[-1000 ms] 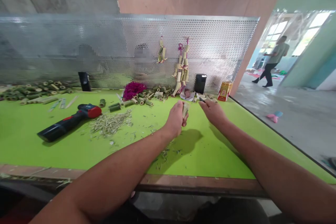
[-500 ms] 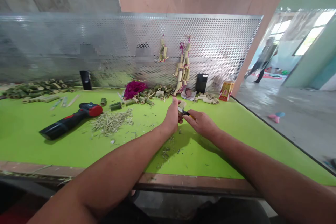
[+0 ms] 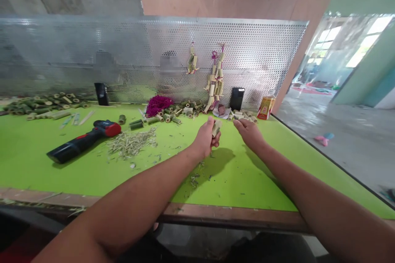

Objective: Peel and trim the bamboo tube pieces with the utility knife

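Observation:
Above the green tabletop my left hand [image 3: 206, 137] is closed around a short pale bamboo tube [image 3: 216, 128], its thumb up along the side. To the right, my right hand [image 3: 251, 134] is closed and apart from the left one. Its back faces me, so anything inside the fingers is hidden. Just beyond it lies a small pile of peeled bamboo tubes [image 3: 244, 115]. Fine dark shavings [image 3: 195, 180] are scattered on the table below my hands.
A cordless drill [image 3: 84, 139] lies left beside a heap of pale shavings [image 3: 132, 144]. Purple string [image 3: 159, 105], green bamboo tubes [image 3: 40, 104], a phone [image 3: 237, 98] and a bottle [image 3: 266, 107] line the back. Strung bamboo [image 3: 212, 82] hangs on the perforated metal panel [image 3: 129, 49].
My right hand has moved right, away from the bamboo tube; the knife it held against the tube no longer shows. My left hand still holds the tube. A person in the background has left view.

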`<state>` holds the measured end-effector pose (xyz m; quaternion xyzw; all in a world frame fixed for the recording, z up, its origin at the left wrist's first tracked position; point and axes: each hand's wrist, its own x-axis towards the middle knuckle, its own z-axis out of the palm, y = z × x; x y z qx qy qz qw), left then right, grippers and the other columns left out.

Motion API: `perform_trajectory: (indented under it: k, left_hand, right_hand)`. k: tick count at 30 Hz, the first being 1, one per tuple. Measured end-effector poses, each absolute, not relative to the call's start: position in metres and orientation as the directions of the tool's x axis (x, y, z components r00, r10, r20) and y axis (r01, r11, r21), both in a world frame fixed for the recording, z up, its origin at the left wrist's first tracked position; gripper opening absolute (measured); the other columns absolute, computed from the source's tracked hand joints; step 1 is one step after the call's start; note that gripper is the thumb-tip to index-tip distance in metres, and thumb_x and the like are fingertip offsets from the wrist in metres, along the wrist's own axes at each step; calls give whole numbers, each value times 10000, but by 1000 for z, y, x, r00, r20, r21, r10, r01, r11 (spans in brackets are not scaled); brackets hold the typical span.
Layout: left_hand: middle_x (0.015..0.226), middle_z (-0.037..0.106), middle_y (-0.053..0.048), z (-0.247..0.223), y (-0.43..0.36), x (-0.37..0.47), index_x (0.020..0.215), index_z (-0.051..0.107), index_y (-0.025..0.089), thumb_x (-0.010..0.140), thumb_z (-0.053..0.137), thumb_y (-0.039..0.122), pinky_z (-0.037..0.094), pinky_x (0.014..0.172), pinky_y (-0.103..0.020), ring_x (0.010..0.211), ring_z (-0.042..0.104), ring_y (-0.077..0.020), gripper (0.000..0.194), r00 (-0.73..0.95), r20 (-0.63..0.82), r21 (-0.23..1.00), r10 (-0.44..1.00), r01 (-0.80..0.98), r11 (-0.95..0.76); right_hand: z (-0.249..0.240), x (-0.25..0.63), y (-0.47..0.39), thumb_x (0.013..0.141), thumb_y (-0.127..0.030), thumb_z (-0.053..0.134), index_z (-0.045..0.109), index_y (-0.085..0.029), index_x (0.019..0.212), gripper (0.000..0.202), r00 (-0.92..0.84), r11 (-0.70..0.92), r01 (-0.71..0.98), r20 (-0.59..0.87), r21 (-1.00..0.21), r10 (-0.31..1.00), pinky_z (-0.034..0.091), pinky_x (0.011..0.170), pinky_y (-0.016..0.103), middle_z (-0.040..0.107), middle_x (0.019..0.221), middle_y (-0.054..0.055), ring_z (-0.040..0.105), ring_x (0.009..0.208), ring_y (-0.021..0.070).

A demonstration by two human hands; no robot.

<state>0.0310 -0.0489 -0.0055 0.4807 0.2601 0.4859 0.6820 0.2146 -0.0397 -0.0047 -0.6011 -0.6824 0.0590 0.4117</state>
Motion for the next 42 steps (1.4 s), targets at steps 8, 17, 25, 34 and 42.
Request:
perform_trajectory:
  k: [8, 17, 25, 34, 42]
  left_hand:
    - [576, 573, 16, -13, -42, 30, 1101, 512, 220, 887, 386, 526, 291, 346, -177, 324, 302, -57, 394, 350, 155, 956, 924, -288, -51]
    - [536, 595, -16, -14, -44, 33, 1218, 541, 171, 886, 356, 571, 322, 324, -181, 324, 383, -75, 552, 425, 249, 968, 871, -91, -232]
    - [662, 620, -35, -17, -40, 27, 1342, 448, 182, 884, 371, 573, 374, 361, -177, 411, 467, -79, 607, 591, 229, 971, 774, -79, -227]
    - [981, 614, -103, -15, -29, 20, 1364, 352, 187, 658, 765, 388, 499, 600, -221, 788, 610, -148, 841, 798, 220, 969, 561, -113, -219]
    - [762, 569, 6, -16, -13, 10, 1142, 430, 143, 582, 810, 321, 490, 599, -251, 643, 545, -97, 699, 636, 232, 969, 736, -83, -234]
  right_hand:
    - [-9, 182, -58, 841, -546, 481, 574, -175, 791, 385, -65, 401, 633, 471, -662, 880, 325, 548, 248, 524, 675, 5, 453, 632, 140]
    - [-10, 182, -62, 814, -564, 538, 473, -204, 674, 391, -164, 248, 144, 224, -958, 961, 275, 407, 236, 449, 485, -55, 344, 383, 82]
    - [-14, 183, -59, 783, -509, 588, 501, -179, 623, 377, -203, 45, -99, 64, -994, 977, 270, 332, 212, 486, 445, -36, 393, 333, 73]
    - [-15, 184, -55, 760, -475, 642, 506, -172, 637, 354, -141, -58, -179, -33, -982, 989, 312, 328, 189, 473, 441, -53, 378, 321, 56]
    - [-9, 193, -55, 793, -455, 579, 588, -173, 849, 287, -3, 313, 524, 365, -793, 931, 343, 474, 212, 540, 624, -24, 435, 506, 93]
